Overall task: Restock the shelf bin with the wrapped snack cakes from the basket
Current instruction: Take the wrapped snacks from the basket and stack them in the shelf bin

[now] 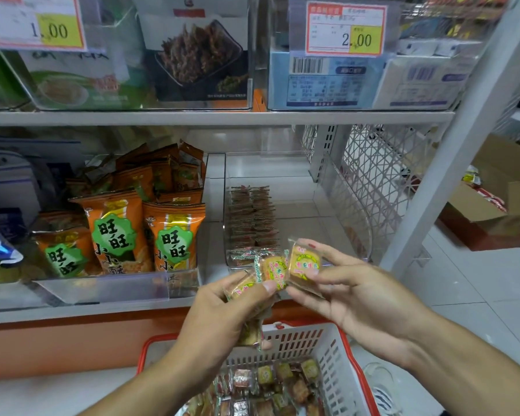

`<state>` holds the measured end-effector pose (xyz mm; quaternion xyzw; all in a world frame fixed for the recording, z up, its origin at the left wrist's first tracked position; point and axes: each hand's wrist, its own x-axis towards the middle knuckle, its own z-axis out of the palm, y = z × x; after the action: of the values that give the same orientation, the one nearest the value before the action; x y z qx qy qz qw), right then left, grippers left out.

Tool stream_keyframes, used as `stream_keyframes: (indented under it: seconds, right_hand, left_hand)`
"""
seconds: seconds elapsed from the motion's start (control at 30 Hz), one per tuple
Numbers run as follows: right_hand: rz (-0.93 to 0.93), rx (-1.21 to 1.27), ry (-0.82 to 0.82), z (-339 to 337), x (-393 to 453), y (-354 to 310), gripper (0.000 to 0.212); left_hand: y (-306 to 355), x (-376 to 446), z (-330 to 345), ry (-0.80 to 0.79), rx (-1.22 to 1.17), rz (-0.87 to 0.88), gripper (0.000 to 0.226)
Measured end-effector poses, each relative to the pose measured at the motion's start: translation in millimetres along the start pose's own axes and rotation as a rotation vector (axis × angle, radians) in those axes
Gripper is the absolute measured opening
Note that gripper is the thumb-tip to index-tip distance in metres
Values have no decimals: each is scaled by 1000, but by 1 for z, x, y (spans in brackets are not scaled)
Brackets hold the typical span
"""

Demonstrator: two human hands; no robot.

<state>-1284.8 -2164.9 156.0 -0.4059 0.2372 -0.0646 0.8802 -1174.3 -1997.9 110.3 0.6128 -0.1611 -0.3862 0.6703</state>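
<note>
Item: restock of the clear acrylic shelf bin (336,205), standing at the right end of the lower shelf, its front wall at the shelf's front edge.

Stock in bin: small square wrapped snack cakes (251,217) stood on edge in two tight rows along the bin's left wall, running from front toward back. The right half of the bin floor shows bare.

Stock in hand: left hand (222,313), fingers curled and thumb pressed down, clamped on a loose bunch of yellow-and-green wrapped cakes (272,271), with more hanging below the palm. Right hand (351,289), thumb and fingertips pinched on a single wrapped cake (305,264), held just in front of the bin's front edge and touching the left-hand bunch.

Source: white perforated plastic basket with red rim (336,358), below the hands on the floor, many mixed wrapped cakes lying in it.

Neighbouring stock: orange snack packets with green labels (174,238) in the next bin to the left.

Handling note (judgement): the step looks like separating one cake from the bunch for placing. Best to free it fully, turn it on edge to match the standing rows, and begin a new row beside the existing ones from the front. Wrappers look slippery; keep the left-hand bunch over the basket in case any drop.
</note>
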Motion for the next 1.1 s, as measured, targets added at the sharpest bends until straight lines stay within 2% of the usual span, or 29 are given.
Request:
stream_keyframes:
  seconds: [0.13, 0.3, 0.4, 0.47, 0.67, 0.87, 1.0, 1.1]
  right_hand:
    - [-2, -289, 70, -1, -1, 13, 43]
    - [-12, -238, 62, -2, -5, 12, 52]
    - [10, -302, 35, -1, -6, 12, 35]
    - [5, -373, 43, 0, -5, 18, 34]
    - [56, -248, 0, 2, -4, 23, 24]
    - [69, -177, 16, 0, -3, 19, 37]
    - [78, -131, -25, 0, -4, 9, 27]
    - [83, -117, -89, -1, -6, 2, 27]
  left_hand:
    - [1, -1, 0, -2, 23, 31, 49]
    - [1, -2, -1, -46, 50, 25, 47]
    - [1, -2, 1, -41, 59, 33, 40]
    - [0, -2, 1, -35, 60, 43, 38]
    - [-1, -1, 3, 14, 67, 46, 40]
    - [1, -2, -1, -4, 45, 7, 64]
    - [3, -3, -5, -104, 37, -18, 58]
    - [4, -3, -7, -153, 5, -38, 52]
